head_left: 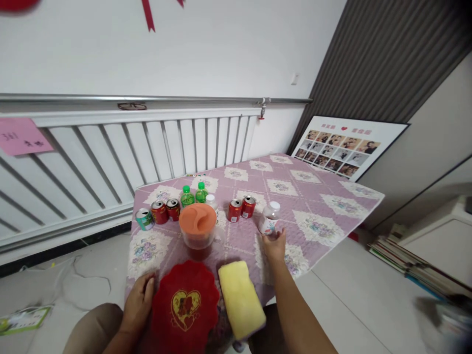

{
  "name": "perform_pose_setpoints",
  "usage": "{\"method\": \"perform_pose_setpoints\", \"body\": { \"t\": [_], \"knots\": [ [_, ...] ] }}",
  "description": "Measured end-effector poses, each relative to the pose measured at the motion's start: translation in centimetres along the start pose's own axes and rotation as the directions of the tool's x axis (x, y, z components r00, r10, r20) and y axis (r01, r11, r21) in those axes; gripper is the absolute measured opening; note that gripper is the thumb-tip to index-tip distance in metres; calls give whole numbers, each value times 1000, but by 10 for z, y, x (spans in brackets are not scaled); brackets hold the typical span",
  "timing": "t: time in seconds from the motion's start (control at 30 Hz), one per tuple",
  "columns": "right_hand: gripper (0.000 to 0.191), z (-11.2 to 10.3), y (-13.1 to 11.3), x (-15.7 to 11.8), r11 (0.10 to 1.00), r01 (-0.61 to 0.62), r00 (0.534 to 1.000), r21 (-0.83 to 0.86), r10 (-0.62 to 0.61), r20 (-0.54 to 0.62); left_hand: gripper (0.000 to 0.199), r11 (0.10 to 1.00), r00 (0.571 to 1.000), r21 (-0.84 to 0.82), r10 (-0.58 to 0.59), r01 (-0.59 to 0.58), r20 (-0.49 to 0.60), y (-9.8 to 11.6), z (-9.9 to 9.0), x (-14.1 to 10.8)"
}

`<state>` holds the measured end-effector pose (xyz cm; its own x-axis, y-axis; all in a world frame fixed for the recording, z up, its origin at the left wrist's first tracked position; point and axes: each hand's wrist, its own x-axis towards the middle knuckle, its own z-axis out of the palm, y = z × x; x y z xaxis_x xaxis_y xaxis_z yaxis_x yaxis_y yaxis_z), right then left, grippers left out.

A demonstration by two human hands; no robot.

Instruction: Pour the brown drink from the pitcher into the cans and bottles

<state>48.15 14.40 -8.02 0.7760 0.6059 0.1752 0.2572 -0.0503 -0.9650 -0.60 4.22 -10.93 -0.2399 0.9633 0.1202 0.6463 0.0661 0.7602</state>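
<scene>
My right hand (275, 247) is closed around the lower part of a clear bottle (269, 220) with a white cap and a printed label. The bottle stands upright on the table. My left hand (139, 299) rests at the near left table edge, fingers loosely extended and holding nothing visible. Beside it lies a red scalloped plate (206, 295) with a gold heart design. To the plate's right is a folded yellow cloth or sponge (241, 297). Behind the plate stands a clear pitcher (198, 242) with an orange lid (206, 221).
Two red cans (234, 211) stand left of the held bottle. Farther left are more cans (160, 213), two green-capped bottles (187, 197) and a white-capped bottle (211, 200), partly behind the pitcher. A floral tablecloth (258, 182) covers the table; a radiator (177, 147) runs behind.
</scene>
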Motion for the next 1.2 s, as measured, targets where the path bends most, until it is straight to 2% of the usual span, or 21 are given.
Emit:
{"method": "perform_pose_setpoints", "body": {
  "t": [0.07,0.13,0.23,0.3,0.4,0.47,0.53,0.67,0.73,0.83,0.9,1.0,1.1,1.2],
  "knots": [
    [46,-12,0,-12,998,-40,999,-39,39,-13,46,1000,1000,-10,17,-18,-25,1,0,2],
    [41,-24,-2,-25,995,-70,997,-71,69,-20,44,999,998,-24,32,-33,-45,3,0,3],
    [45,-34,-16,-46,992,-64,998,-111,63,-14,43,998,998,-46,42,-44,-45,6,-1,2],
    [53,-29,-35,-55,992,2,1000,-128,2,31,44,997,999,-65,39,-41,-28,9,-2,1],
    [49,3,-83,-57,974,185,966,-131,-156,205,43,993,999,-114,32,-33,-15,13,-4,0],
    [43,36,-121,-51,943,305,902,-136,-240,360,43,989,1000,-147,22,-23,-7,16,-4,-1],
    [35,73,-158,-42,902,402,813,-161,-271,515,42,985,1000,-174,11,-10,6,18,-5,-1],
    [37,136,-214,-24,809,524,652,-267,-179,737,40,975,1000,-224,-2,5,17,19,-5,-2],
    [38,157,-229,-19,759,556,603,-340,-86,793,40,970,1000,-242,-2,4,12,19,-5,-2],
    [38,173,-241,-16,684,585,557,-437,53,829,39,967,1000,-255,1,1,7,19,-4,-2],
    [38,176,-244,-19,644,600,544,-474,104,832,39,965,1000,-261,0,3,10,19,-3,-1],
    [37,172,-249,-27,606,618,555,-500,114,824,37,962,1000,-273,8,-8,1,19,-4,-1],
    [38,162,-260,-36,580,636,597,-509,50,801,35,959,999,-279,40,-37,6,21,-6,-1],
    [36,144,-281,-38,561,654,649,-507,-72,757,36,959,999,-278,48,-45,6,23,-9,-2]
  ]
}}
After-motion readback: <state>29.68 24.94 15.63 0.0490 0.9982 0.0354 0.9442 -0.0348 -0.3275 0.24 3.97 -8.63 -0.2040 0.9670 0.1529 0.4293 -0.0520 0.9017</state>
